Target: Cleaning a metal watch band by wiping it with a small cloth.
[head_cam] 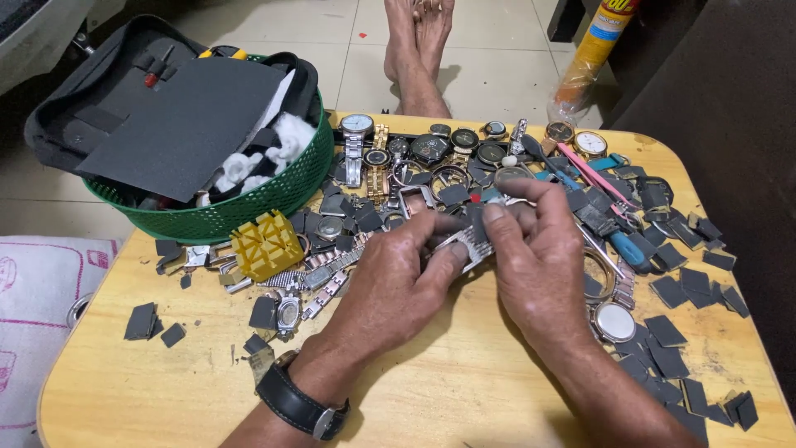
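Both hands meet over the middle of a small wooden table [431,390]. My left hand [398,274], with a black-strapped watch on its wrist, pinches a silver metal watch band [469,247] between thumb and fingers. My right hand [535,253] grips the same band from the right, and its fingertips also press a small dark grey square piece [475,217] against it. Around the hands lie several watches [356,137], loose metal bands [330,270] and many dark grey sandpaper scraps [696,282].
A green basket [249,203] at the back left holds a black pouch, a dark sheet and white cotton. A yellow plastic block [265,245] sits beside it. A blue-handled tool [630,247] and a pink tool [590,170] lie at the right. Bare feet [419,50] and a spray can [593,54] are beyond the table.
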